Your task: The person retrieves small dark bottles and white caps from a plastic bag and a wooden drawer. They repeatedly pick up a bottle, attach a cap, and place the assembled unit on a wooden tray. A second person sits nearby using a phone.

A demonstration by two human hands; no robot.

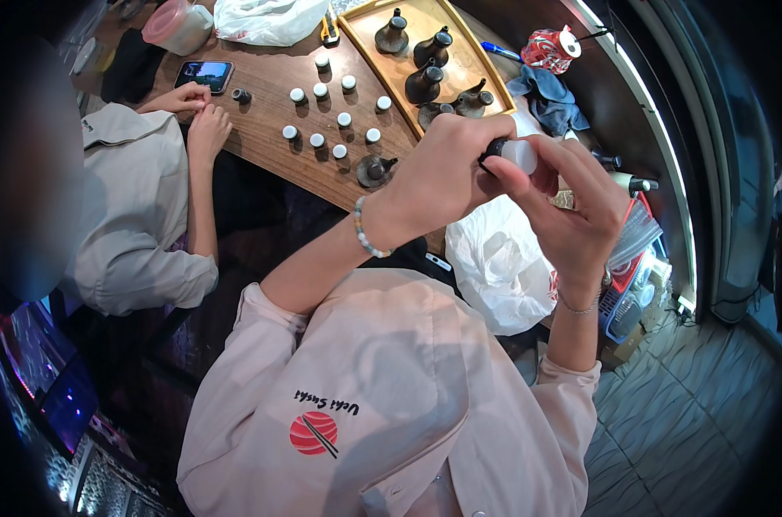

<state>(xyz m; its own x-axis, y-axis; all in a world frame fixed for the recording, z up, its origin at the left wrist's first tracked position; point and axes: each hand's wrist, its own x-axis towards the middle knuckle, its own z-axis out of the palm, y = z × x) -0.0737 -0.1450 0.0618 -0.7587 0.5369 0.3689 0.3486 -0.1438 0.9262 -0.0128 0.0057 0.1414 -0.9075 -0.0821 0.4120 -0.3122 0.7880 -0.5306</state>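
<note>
Up close, both my hands meet around one small dark bottle (494,152) with a white cap (519,158). My left hand (447,168), a beaded bracelet at its wrist, is closed around the dark body. The fingers of my right hand (581,191) pinch the white cap from the right. Beyond my left wrist, several similar white-capped bottles (320,90) stand spread over the brown table (262,121). A dark spouted jug (375,171) sits near the table's front edge. More such jugs (424,83) stand on a wooden tray (381,53) at the far side.
At the left, a person's hands (203,116) rest near a phone (205,76) and a dark capless bottle (242,96). White plastic bags lie beneath my hands (501,263) and at the back (266,19). A blue cloth (548,99) and a basket (624,306) are at the right.
</note>
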